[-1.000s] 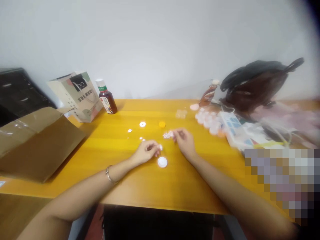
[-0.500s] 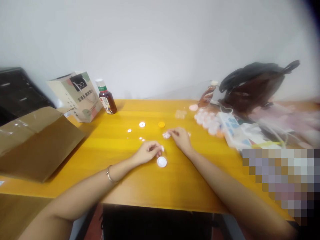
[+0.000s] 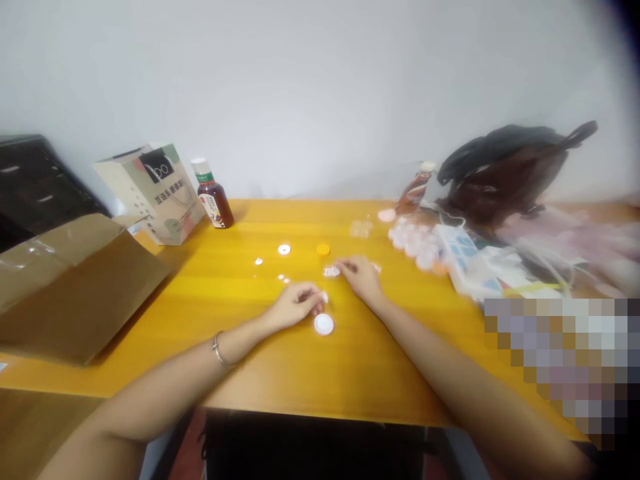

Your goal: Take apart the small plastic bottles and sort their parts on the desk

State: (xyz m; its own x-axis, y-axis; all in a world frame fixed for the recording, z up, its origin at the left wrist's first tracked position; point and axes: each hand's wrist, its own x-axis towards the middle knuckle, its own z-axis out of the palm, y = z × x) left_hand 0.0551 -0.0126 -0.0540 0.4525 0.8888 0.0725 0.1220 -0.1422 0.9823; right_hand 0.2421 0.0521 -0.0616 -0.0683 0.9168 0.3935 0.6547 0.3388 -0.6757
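Observation:
My left hand point(image 3: 299, 304) pinches a small white piece point(image 3: 325, 297) between thumb and fingertips; its kind is too small to make out. Just below those fingers a round white disc point(image 3: 324, 325) lies flat on the table. My right hand point(image 3: 363, 277) has its fingers closed together at a little cluster of small white pieces point(image 3: 331, 272). Whether one is gripped there is hidden. Behind the hands lie a yellow disc point(image 3: 323, 249) and a white disc with a dark centre point(image 3: 284, 249). Tiny white bits point(image 3: 283, 278) are scattered left of them.
An open cardboard box point(image 3: 75, 287), a paper bag point(image 3: 170, 193) and a dark sauce bottle point(image 3: 215, 200) stand at left. On the right are pale round pieces point(image 3: 417, 243), a brown bottle point(image 3: 416, 190), a power strip point(image 3: 457, 257) and a dark bag point(image 3: 505, 173).
Both hands stay almost where they were. The cluster at my right fingertips looks slightly shifted and spread to the left.

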